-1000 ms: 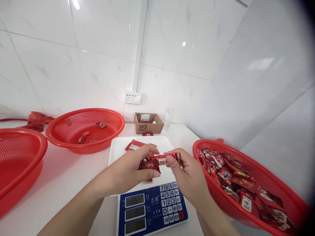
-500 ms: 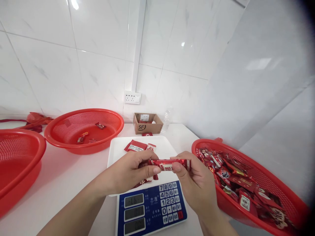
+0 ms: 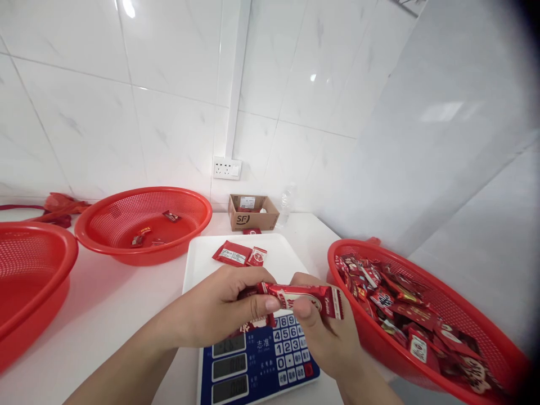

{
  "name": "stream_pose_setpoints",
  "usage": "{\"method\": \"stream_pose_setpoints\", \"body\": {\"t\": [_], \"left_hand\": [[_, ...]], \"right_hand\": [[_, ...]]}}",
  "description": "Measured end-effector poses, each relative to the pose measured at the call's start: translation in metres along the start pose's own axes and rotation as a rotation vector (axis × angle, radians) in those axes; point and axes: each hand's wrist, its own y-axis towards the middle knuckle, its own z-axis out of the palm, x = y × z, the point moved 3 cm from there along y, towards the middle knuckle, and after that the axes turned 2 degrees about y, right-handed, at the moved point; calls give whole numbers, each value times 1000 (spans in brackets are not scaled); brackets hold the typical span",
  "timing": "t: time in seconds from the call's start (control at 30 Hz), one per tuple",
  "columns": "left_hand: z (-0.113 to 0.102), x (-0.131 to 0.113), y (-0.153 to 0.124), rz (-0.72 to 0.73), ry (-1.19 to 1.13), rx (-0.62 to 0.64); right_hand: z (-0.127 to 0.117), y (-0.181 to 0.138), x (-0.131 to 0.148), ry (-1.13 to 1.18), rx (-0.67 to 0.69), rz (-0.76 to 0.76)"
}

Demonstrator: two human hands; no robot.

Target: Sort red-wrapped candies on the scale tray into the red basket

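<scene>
A red wrapped snack bar (image 3: 295, 296) lies lengthwise between my two hands, above the near part of a scale's white pan (image 3: 206, 253). My left hand (image 3: 236, 301) pinches its left end between thumb and fingers. Other red wrapping shows behind and below that thumb; how many packets the hand holds I cannot tell. My right hand (image 3: 323, 323) is closed on the bar's right part, thumb pressed on its front. Farther back on the pan lie a flat red packet (image 3: 232, 253) and a small red-and-white packet (image 3: 257, 257). Below my hands is the scale's blue keypad panel (image 3: 265, 360).
A red basket (image 3: 498, 332) full of wrapped snacks stands at the right. At the left are a red basket (image 3: 143, 194) with a few snacks and another red basket (image 3: 63, 247). Behind the scale stand a cardboard box (image 3: 253, 221) and a clear plastic bottle (image 3: 287, 203).
The snack bar has tilted, its right end lower and its front turned more toward me. Both hands have shifted slightly, and my right thumb has moved lower on the wrapper.
</scene>
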Motion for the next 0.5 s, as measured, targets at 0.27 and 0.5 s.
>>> {"method": "stream_pose_setpoints", "body": {"t": [0.27, 0.5], "left_hand": [[3, -4, 1, 34, -85, 85], [5, -1, 0, 48, -117, 76]], "right_hand": [[1, 0, 0, -90, 11, -88], [1, 3, 4, -89, 37, -104]]}}
